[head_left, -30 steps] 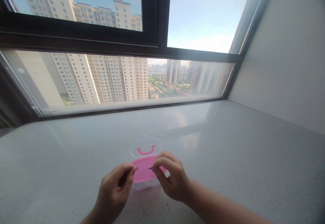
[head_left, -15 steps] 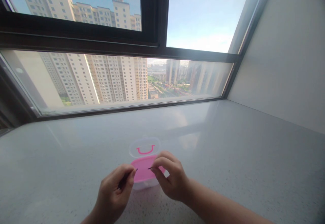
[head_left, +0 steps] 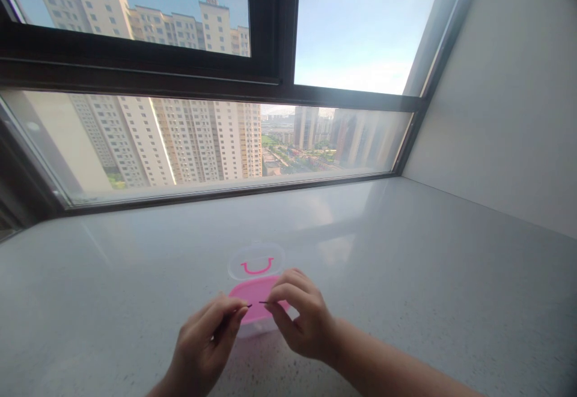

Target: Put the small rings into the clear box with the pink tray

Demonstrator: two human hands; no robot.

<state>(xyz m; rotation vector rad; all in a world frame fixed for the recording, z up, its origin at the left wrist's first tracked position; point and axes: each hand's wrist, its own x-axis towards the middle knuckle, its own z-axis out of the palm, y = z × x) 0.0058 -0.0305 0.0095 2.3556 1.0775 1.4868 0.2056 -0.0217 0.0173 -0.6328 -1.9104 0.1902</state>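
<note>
My left hand (head_left: 205,340) is closed in a pinch on a thin dark piece (head_left: 249,306), whose short tip sticks out to the right past the fingertips. Facing it, my right hand (head_left: 306,316) pinches another thin dark piece (head_left: 262,302) that points left. A small gap separates the two tips; I cannot tell what exactly these pieces are. Both hands hover over an oval box with a pink top part (head_left: 255,290) and a see-through lower body (head_left: 256,327). Its right end is partly hidden by my right hand.
Just behind the box lies a clear oval lid (head_left: 237,263) with a pink handle (head_left: 258,269). They stand on a glossy, speckled pale sill (head_left: 135,277). A dark-framed window (head_left: 216,196) runs along the back, and a plain wall (head_left: 505,103) rises at the right.
My left hand has moved slightly right and its piece shows more level. The right piece has shifted slightly left and down, so the two tips are closer together.
</note>
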